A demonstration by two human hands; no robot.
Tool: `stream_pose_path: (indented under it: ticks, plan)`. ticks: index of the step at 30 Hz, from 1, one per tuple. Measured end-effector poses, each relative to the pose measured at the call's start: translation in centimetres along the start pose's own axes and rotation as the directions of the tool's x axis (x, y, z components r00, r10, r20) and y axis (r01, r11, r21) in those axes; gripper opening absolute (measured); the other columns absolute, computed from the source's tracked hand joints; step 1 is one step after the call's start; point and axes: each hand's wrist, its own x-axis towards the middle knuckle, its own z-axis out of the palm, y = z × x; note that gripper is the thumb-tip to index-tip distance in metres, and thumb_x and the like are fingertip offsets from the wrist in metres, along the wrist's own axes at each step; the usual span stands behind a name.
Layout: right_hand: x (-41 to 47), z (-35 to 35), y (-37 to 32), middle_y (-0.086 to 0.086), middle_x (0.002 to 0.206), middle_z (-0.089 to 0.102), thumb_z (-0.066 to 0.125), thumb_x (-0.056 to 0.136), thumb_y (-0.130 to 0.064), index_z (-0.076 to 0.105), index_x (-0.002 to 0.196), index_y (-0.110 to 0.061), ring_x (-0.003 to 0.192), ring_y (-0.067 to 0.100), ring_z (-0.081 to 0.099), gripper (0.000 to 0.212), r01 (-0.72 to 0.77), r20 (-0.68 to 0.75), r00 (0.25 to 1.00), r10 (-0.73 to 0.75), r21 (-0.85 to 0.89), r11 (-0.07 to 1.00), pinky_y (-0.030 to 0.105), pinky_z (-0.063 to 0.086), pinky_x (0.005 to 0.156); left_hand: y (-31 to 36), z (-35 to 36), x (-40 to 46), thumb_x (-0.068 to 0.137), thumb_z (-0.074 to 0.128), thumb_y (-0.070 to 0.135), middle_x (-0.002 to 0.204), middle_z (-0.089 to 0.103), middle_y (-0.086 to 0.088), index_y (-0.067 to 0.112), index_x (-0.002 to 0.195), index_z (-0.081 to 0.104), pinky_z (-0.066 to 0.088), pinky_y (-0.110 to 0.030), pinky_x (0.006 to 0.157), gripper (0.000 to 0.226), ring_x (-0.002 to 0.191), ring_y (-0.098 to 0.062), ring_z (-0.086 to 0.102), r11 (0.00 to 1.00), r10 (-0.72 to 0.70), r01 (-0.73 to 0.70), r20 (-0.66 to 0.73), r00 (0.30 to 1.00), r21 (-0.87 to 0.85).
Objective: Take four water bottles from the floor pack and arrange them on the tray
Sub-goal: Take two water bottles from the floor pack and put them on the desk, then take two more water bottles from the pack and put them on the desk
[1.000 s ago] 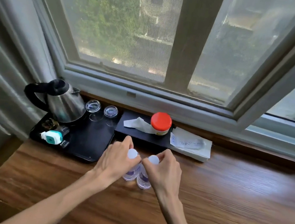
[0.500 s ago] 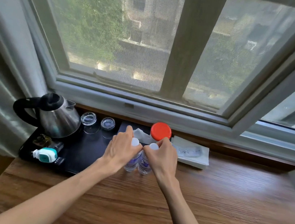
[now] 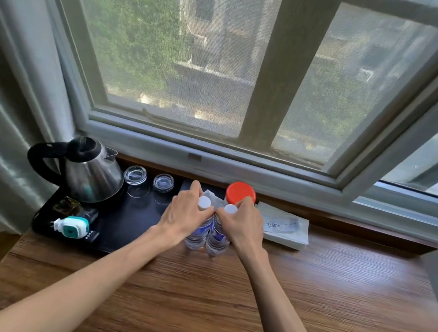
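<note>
Left hand [image 3: 185,214] and right hand [image 3: 243,224] each gripping one bottle [image 3: 196,236] on tabletop [image 3: 305,304], beside tray [image 3: 130,226]; none placed yet

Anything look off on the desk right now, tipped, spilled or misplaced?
No spill or damage. Both water bottles stand upright, side by side, left hand and right hand each gripping one, but on the wooden desk beside the black tray.

Likely a hotel or guest room. Wooden desk [image 3: 305,304] set under a screened window [image 3: 200,50], grey curtain [image 3: 1,107] at left. Black hospitality tray [image 3: 131,218] with steel electric kettle [image 3: 93,173] and two upturned glasses [image 3: 135,176]. Sealed sachet packets [image 3: 285,227] near the sill; buildings and greenery outside.
</note>
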Motion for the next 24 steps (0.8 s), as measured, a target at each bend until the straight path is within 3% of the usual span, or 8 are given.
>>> stream_pose_path:
  ticks: [3, 7, 11, 15, 18, 20, 24]
  plan:
    - [-0.5, -0.1, 0.1, 0.005, 0.088, 0.063, 0.067, 0.081, -0.043, 0.051, 0.097, -0.013, 0.078, 0.026, 0.058, 0.038, 0.007, 0.011, 1.000, -0.007, -0.001, 1.000, 0.035, 0.041, 0.062, -0.4, -0.1, -0.2, 0.079, 0.072, 0.042, 0.081, 0.066, -0.006, 0.015, 0.092, 0.049, 0.044, -0.037, 0.060, 0.038, 0.080, -0.032, 0.064, 1.000, 0.000, 0.000, 0.019, 1.000, 0.011]
    - [-1.4, -0.3, 0.4, 0.006, 0.094, 0.067, 0.068, 0.081, -0.043, 0.051, 0.099, -0.016, 0.083, 0.028, 0.061, 0.036, 0.024, -0.003, 1.000, -0.024, 0.017, 1.000, 0.035, 0.044, 0.066, -0.5, -0.5, -0.8, 0.079, 0.071, 0.045, 0.084, 0.069, -0.005, 0.017, 0.098, 0.048, 0.052, -0.040, 0.065, 0.040, 0.081, -0.031, 0.067, 0.999, 0.011, -0.013, 0.031, 0.999, 0.050]
    - [-2.7, -0.8, 1.6, 0.008, 0.098, 0.072, 0.067, 0.082, -0.040, 0.052, 0.117, -0.017, 0.094, 0.031, 0.067, 0.045, 0.025, 0.002, 1.000, -0.025, 0.090, 0.996, 0.041, 0.055, 0.078, 0.2, -1.0, -2.4, 0.080, 0.067, 0.047, 0.086, 0.070, -0.005, 0.018, 0.107, 0.047, 0.048, -0.037, 0.063, 0.045, 0.081, -0.034, 0.068, 0.983, 0.070, -0.052, -0.102, 0.992, 0.174]
    - [-4.4, -2.3, 3.9, -0.004, 0.084, 0.073, 0.068, 0.082, -0.038, 0.054, 0.121, -0.023, 0.094, 0.024, 0.069, 0.045, -0.004, -0.037, 0.999, 0.011, 0.185, 0.983, 0.038, 0.054, 0.079, 1.8, -0.9, -4.8, 0.083, 0.067, 0.037, 0.063, 0.057, 0.004, 0.022, 0.099, 0.051, 0.052, -0.037, 0.057, 0.027, 0.062, -0.025, 0.064, 0.983, 0.159, -0.139, -0.178, 0.971, 0.122]
    - [-6.0, -4.2, 6.9, -0.011, 0.074, 0.068, 0.067, 0.081, -0.036, 0.054, 0.132, -0.024, 0.098, 0.022, 0.069, 0.054, -0.035, -0.053, 0.997, 0.047, 0.206, 0.978, 0.038, 0.054, 0.084, 3.0, 0.6, -6.9, 0.079, 0.069, 0.037, 0.054, 0.055, 0.006, 0.029, 0.085, 0.054, 0.046, -0.030, 0.052, 0.017, 0.053, -0.010, 0.058, 0.990, 0.141, -0.138, -0.087, 0.986, 0.043]
    - [-7.4, -5.5, 9.4, -0.014, 0.074, 0.063, 0.067, 0.082, -0.036, 0.058, 0.130, -0.023, 0.101, 0.021, 0.067, 0.050, -0.060, -0.064, 0.995, 0.074, 0.199, 0.978, 0.038, 0.054, 0.088, 4.2, 2.6, -8.2, 0.078, 0.069, 0.035, 0.056, 0.060, 0.006, 0.028, 0.083, 0.058, 0.051, -0.032, 0.058, 0.015, 0.058, -0.010, 0.060, 0.989, 0.136, -0.138, 0.049, 0.990, 0.049]
    - [-11.0, -8.8, 15.2, -0.002, 0.101, 0.068, 0.068, 0.084, -0.035, 0.058, 0.132, -0.017, 0.101, 0.018, 0.065, 0.052, -0.107, -0.111, 0.985, 0.135, 0.228, 0.968, 0.039, 0.055, 0.091, 7.7, 7.6, -10.6, 0.080, 0.070, 0.033, 0.079, 0.067, 0.006, 0.021, 0.096, 0.063, 0.054, -0.035, 0.074, 0.021, 0.077, -0.016, 0.064, 0.962, 0.232, -0.263, 0.275, 0.933, 0.078]
